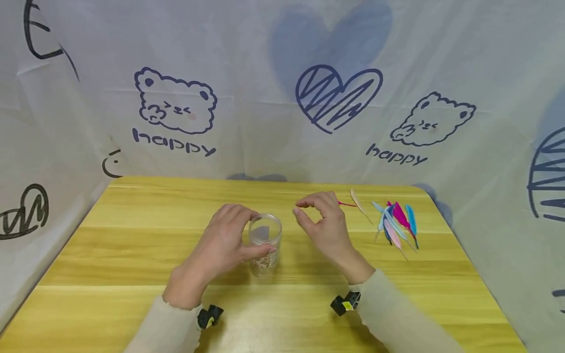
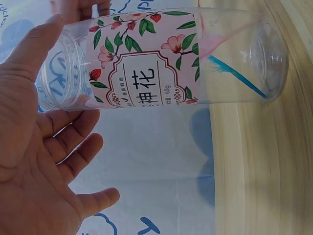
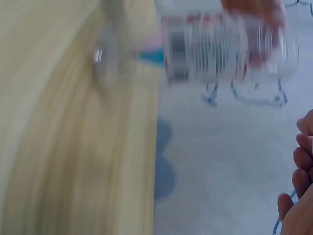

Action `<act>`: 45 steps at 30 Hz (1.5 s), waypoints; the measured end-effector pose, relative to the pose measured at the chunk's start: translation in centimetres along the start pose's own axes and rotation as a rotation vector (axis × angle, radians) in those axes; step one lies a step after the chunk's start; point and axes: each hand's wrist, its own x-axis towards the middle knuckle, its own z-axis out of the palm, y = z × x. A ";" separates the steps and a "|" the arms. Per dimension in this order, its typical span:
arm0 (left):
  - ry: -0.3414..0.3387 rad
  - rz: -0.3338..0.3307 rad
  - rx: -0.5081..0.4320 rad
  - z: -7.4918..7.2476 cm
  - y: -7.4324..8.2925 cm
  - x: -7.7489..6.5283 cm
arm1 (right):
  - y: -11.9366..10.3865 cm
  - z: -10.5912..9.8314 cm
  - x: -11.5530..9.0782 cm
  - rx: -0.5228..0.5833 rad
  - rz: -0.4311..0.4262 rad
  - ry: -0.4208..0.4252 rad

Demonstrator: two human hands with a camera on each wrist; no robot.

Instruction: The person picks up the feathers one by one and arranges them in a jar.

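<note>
A clear plastic jar (image 1: 265, 260) with a pink floral label stands upright on the table, its mouth uncovered. My left hand (image 1: 225, 235) grips it near the top between thumb and fingers. Through the jar's wall in the left wrist view I see a blue feather (image 2: 237, 74) and a pink feather (image 2: 220, 43) near the bottom. To the right of the jar, in the air, is my right hand (image 1: 324, 225). Its fingers are loosely bent, with a small gap between thumb and index finger and nothing visible between them.
A loose pile of feathers in magenta, blue and pink (image 1: 399, 214) lies at the right of the wooden table (image 1: 132, 255). A cream feather (image 1: 359, 202) and a magenta quill (image 1: 348, 204) lie just behind my right hand. A printed cloth (image 1: 256, 122) hangs behind the table.
</note>
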 end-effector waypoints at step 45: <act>-0.027 -0.032 0.004 0.0 0.1 -0.1 | 17.5 -8.9 -3.8 -0.561 0.696 -0.343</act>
